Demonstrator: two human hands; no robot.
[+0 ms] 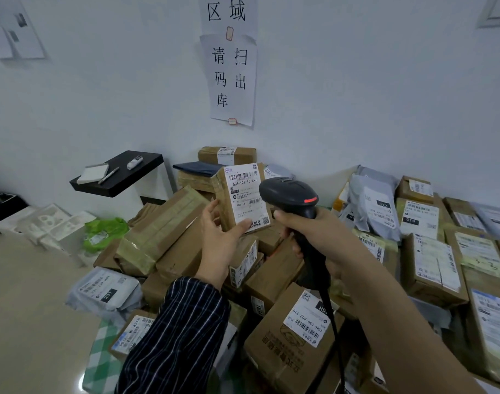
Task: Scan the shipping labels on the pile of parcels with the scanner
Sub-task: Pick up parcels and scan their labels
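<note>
Scanner (288,194), black with a red light lit on its head, is gripped by the handle in the right hand (311,237); its head sits just beside the shipping label (247,194) of a small brown parcel (241,196). Left hand (219,233) grips that parcel upright, thumb on the label's lower edge, above the pile of parcels (271,280). Behind, paper notices (230,78) hang on the wall, and a black shelf (121,174) carries a pen.

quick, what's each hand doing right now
Left hand: holding a small brown parcel upright, label facing the camera.
Right hand: fingers wrapped round the handle of the black scanner, its head beside the label.
</note>
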